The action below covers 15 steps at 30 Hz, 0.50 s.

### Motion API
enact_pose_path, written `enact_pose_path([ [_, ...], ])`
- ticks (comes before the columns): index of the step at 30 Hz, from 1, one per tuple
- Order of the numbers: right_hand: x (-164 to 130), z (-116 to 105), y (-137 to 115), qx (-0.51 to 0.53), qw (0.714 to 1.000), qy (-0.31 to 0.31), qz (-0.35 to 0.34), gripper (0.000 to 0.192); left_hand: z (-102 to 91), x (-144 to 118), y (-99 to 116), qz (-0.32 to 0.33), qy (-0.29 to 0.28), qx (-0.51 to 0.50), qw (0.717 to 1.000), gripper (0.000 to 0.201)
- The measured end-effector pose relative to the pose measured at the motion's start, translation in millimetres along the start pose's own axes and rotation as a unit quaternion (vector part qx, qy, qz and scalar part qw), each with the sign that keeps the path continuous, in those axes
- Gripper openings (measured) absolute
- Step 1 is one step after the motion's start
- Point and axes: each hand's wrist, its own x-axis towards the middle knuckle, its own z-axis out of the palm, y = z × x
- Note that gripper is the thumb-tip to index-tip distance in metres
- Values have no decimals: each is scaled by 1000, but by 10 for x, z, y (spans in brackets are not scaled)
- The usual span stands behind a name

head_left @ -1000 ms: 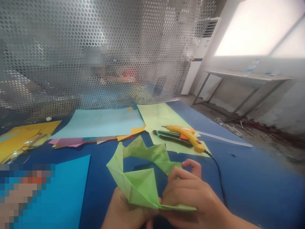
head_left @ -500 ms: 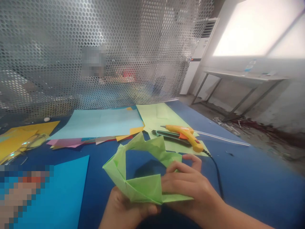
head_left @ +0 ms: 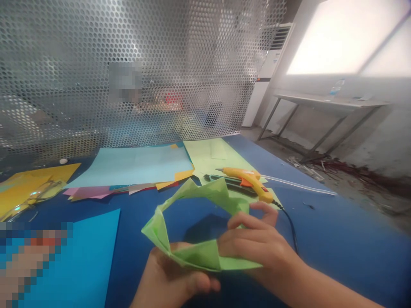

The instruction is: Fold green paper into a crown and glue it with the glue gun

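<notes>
At two o'clock, shows a clear plastic bottle (head_left: 336,88) standing on a pale, metal-legged surface (head_left: 348,103), with contents too blurred to tell. At six o'clock, above the smooth blue surface (head_left: 337,244), holds up a light-green folded-paper ring (head_left: 203,256) with pointed edges. Grips its near edge in the left hand (head_left: 178,278), with the ring at one o'clock from there; clasps its three-o'clock side in the right hand (head_left: 261,241), with the ring at nine o'clock. Compared with a second ago, tilts the near side flatter and shows part of the left hand through the opening.
</notes>
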Motion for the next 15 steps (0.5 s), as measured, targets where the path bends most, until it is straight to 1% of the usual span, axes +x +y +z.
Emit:
enact_pose_path([
  [3,34,-51,56,-13,1000,4,-1,34,-35,10,7,-9,-15,-9,1000,34],
  [8,64,-107,106,-17,1000,-6,-8,32,-55,8,4,-20,-51,-27,998,29],
  [13,78,-175,197,-18,999,-26,-21,23,-78,-29,-6,-53,-104,-57,992,46],
  [15,86,-194,196,-22,999,-31,-22,24,-104,-52,-11,-71,-120,-67,988,47],
])
